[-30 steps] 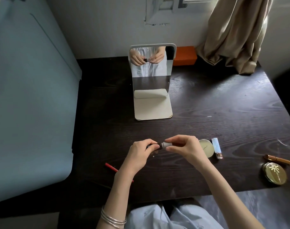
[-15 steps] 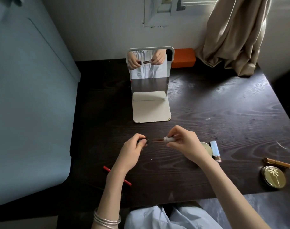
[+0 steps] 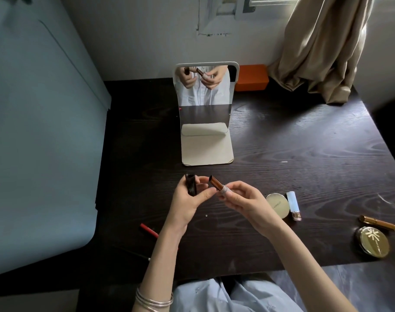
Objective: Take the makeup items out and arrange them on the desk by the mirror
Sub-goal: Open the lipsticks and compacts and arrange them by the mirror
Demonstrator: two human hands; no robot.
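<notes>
My left hand [image 3: 189, 206] holds a dark lipstick cap [image 3: 191, 184] upright above the desk [image 3: 282, 154]. My right hand [image 3: 246, 202] grips the base of the uncapped lipstick [image 3: 218, 184], its brown tube pointing up-left toward the cap, a small gap between them. The standing mirror [image 3: 206, 86] is straight ahead and reflects both hands. To the right of my right hand lie a round cream compact [image 3: 278, 204] and a white tube [image 3: 293, 204]. A gold compact [image 3: 372, 242] and a gold stick [image 3: 378, 222] rest near the desk's right front edge.
A red pencil [image 3: 149, 230] lies on the desk below my left wrist. An orange box [image 3: 251, 77] sits behind the mirror, with a beige curtain [image 3: 322, 48] hanging at the back right. A pale blue surface [image 3: 39, 143] borders the desk on the left.
The cap has come off the lipstick: my left hand has pulled it away to the left and turned it upright, while my right hand tilted the lipstick tube upward.
</notes>
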